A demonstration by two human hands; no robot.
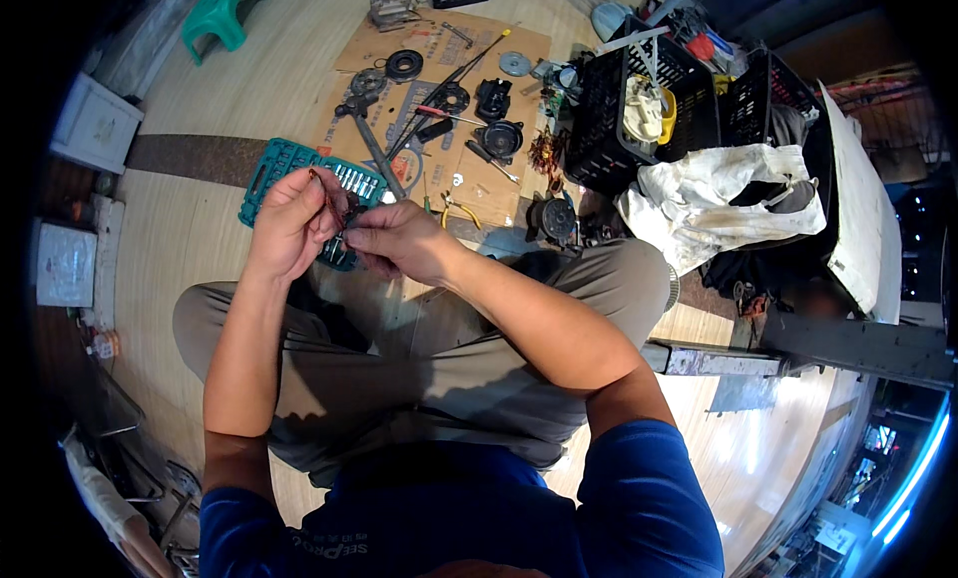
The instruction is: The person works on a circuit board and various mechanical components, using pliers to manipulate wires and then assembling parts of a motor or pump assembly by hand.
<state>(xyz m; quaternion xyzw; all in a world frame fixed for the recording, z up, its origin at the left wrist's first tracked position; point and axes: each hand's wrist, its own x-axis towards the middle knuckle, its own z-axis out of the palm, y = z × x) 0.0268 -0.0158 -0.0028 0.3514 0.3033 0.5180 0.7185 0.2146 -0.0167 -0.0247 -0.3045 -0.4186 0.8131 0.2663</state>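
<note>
- The wire [335,207] runs between the two hands, in front of the body and above the green socket case [253,197].
- It is probably light and bendy, easy to twist with the fingers; thin strands could kink or snap if pulled hard.
- A fingertip pinch near each end seems the best hold, leaving the middle free.
- The left hand [297,221] has thumb and fingers pinched together on its upper end.
- The right hand [397,243] is curled, thumb pressed to fingers, seemingly on its lower end; the exact contact is hidden.
- It looks thin and reddish brown, with something dark beside the right fingertips, too small to make out.
- Just beyond the right hand, a hammer [375,151] lies on cardboard [487,196].
</note>
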